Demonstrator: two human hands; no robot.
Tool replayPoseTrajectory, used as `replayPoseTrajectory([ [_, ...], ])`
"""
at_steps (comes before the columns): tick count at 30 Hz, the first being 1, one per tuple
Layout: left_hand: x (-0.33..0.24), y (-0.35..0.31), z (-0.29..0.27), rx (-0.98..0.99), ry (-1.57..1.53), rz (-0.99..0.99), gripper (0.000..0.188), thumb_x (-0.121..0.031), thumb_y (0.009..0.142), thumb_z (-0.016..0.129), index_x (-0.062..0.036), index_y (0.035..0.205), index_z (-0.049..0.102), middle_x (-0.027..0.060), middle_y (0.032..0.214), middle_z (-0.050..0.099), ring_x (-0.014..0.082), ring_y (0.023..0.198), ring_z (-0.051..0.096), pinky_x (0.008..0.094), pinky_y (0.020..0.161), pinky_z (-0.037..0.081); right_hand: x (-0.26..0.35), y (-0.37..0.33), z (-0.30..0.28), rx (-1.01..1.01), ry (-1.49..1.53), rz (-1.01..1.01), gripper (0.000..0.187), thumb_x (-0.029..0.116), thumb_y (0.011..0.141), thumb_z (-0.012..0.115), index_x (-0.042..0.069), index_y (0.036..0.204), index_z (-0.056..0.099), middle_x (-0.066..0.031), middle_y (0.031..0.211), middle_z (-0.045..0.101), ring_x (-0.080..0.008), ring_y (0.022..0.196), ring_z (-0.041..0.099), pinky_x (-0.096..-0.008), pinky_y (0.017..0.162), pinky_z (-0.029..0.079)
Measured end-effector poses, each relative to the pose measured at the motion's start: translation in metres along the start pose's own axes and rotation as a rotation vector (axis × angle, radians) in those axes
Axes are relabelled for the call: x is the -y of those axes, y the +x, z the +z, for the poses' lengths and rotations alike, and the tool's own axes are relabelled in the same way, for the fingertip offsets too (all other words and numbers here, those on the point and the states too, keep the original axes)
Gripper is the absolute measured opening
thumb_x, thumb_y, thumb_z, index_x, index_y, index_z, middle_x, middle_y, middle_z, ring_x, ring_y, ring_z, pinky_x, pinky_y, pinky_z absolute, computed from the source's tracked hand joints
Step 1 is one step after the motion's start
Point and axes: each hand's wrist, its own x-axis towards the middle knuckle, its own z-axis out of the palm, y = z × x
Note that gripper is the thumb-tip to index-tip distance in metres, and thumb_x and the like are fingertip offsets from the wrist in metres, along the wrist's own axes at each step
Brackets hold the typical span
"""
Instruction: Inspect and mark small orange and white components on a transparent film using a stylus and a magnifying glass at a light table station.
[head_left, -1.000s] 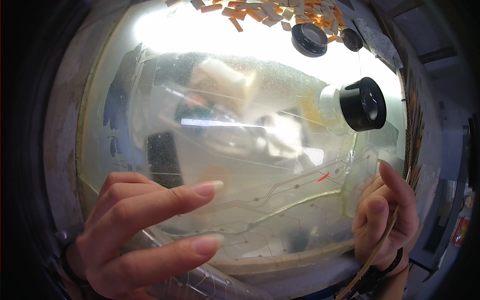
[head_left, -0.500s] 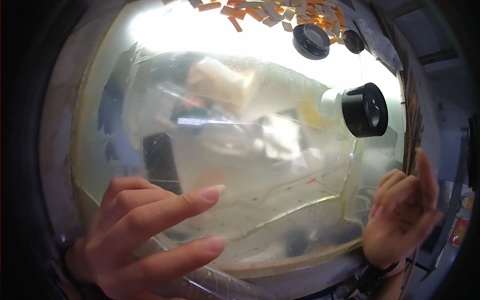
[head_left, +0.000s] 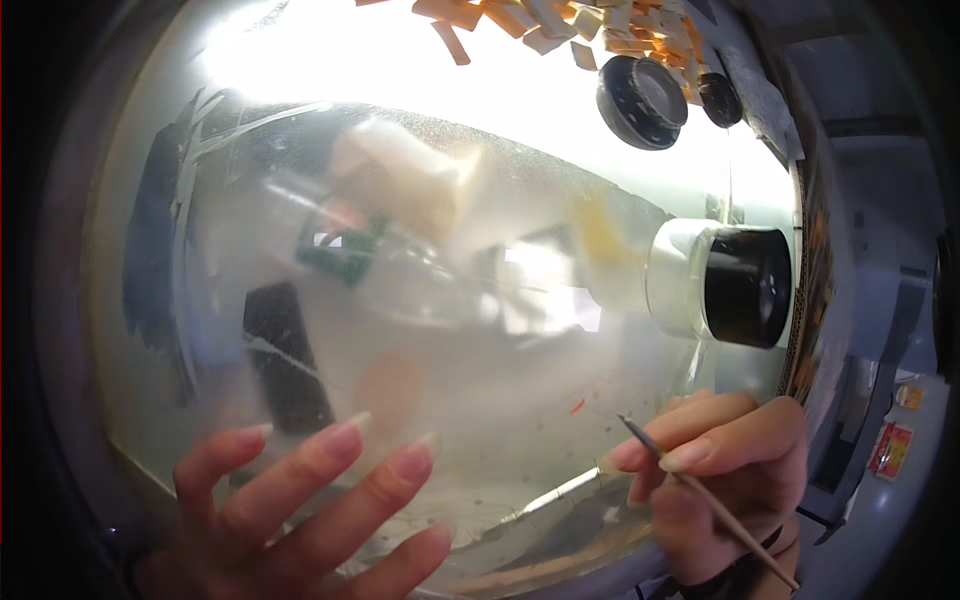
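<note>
Right hand (head_left: 730,465) has a thin tool (head_left: 722,510) pinched between thumb and fingertips, pen-style, with the other fingers curled in below. That tool sits low on the right side, its long axis slanting: dark pointed tip aimed up and left toward the middle of the sheet (head_left: 470,420), pale brown shaft running back down and right past the wrist. Tip is near a little red mark (head_left: 577,406); can't tell if it's touching the sheet.

Left hand (head_left: 310,520) is at lower left, back of it up, fingers spread and slightly bent, pointing up and right, nothing in its grip. Kinda blurry, so no idea if the fingertips touch down. Black-and-clear loupe (head_left: 748,285) is just above the right hand, orange and white chips (head_left: 545,20) up top.
</note>
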Motion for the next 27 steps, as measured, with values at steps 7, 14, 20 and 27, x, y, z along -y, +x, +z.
replayPoseTrajectory([
  [7, 0.005, 0.0, 0.0, 0.054, -0.017, 0.017, 0.049, -0.049, 0.087, 0.027, -0.0137, 0.105, 0.057, 0.0119, 0.113, 0.054, 0.0283, 0.112, 0.043, 0.041, 0.099, 0.022, -0.014, 0.009, -0.015, 0.243, -0.009, -0.143, 0.022, 0.0, 0.077, 0.056, 0.004, 0.095, 0.043, -0.0141, 0.081, 0.056, -0.0137, 0.065, 0.055, -0.0215, 0.061, 0.045],
  [14, 0.008, 0.0, 0.002, 0.04, -0.066, 0.005, 0.048, -0.049, 0.087, 0.027, -0.016, 0.103, 0.058, 0.0093, 0.109, 0.057, 0.0253, 0.114, 0.042, 0.0414, 0.102, 0.018, -0.021, 0.006, -0.022, 0.31, -0.07, -0.127, 0.02, 0.0, 0.075, 0.058, 0.004, 0.092, 0.047, -0.0132, 0.083, 0.056, -0.0119, 0.066, 0.053, -0.0197, 0.059, 0.043],
  [20, 0.008, 0.0, 0.001, 0.033, -0.084, 0.001, 0.048, -0.05, 0.086, 0.028, -0.0159, 0.101, 0.058, 0.0086, 0.11, 0.056, 0.0242, 0.115, 0.041, 0.0406, 0.102, 0.019, -0.019, 0.001, -0.014, 0.127, 0.044, -0.085, 0.02, 0.0, 0.075, 0.059, 0.004, 0.092, 0.049, -0.0121, 0.082, 0.056, -0.0107, 0.063, 0.051, -0.0188, 0.057, 0.042],
  [27, 0.008, 0.0, 0.0, 0.057, -0.075, 0.0, 0.047, -0.05, 0.086, 0.029, -0.0169, 0.103, 0.057, 0.0076, 0.11, 0.056, 0.0235, 0.115, 0.04, 0.0407, 0.102, 0.019, -0.016, 0.004, -0.014, 0.204, -0.036, -0.09, 0.02, 0.0, 0.075, 0.06, 0.004, 0.091, 0.05, -0.0114, 0.081, 0.056, -0.0108, 0.064, 0.051, -0.0192, 0.057, 0.042],
])
